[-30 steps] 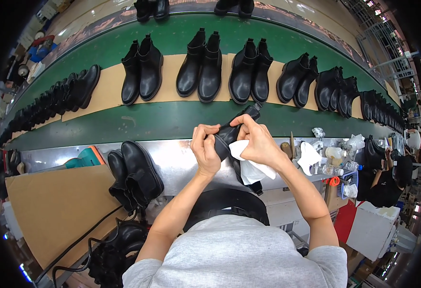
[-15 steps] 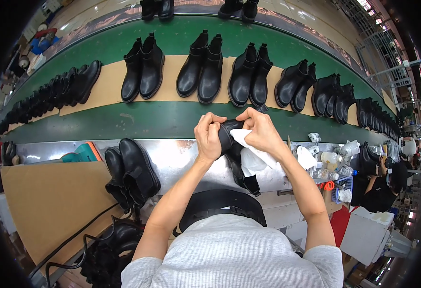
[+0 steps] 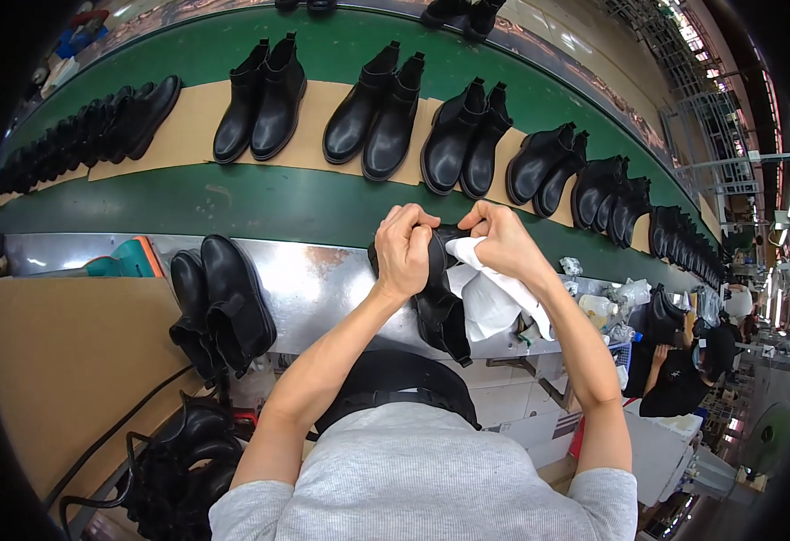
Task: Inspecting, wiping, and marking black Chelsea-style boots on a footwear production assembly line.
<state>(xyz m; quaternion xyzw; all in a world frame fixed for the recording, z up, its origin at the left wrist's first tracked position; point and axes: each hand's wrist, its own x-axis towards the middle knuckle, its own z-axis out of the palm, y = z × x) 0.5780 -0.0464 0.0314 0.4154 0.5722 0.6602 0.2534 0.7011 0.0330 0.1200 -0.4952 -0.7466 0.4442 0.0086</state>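
Observation:
My left hand (image 3: 406, 251) grips a black ankle boot (image 3: 438, 307) by its toe end, held upright over the metal bench edge (image 3: 323, 279). Pressed against the same boot is a white cloth (image 3: 489, 293), which my right hand (image 3: 503, 242) holds. The boot's shaft hangs down toward my chest. Both hands touch the boot close together above the bench.
A pair of black boots (image 3: 219, 302) lies on the bench at my left beside a brown cardboard sheet (image 3: 61, 361). Beyond, a green conveyor (image 3: 232, 203) carries several boot pairs on tan strips. Bottles and rags (image 3: 611, 302) crowd the bench at right; another person (image 3: 683, 370) works there.
Both hands and the boot have shifted slightly left and closer together. The boot has been turned, so its shaft now hangs down, and the cloth is on its upper part.

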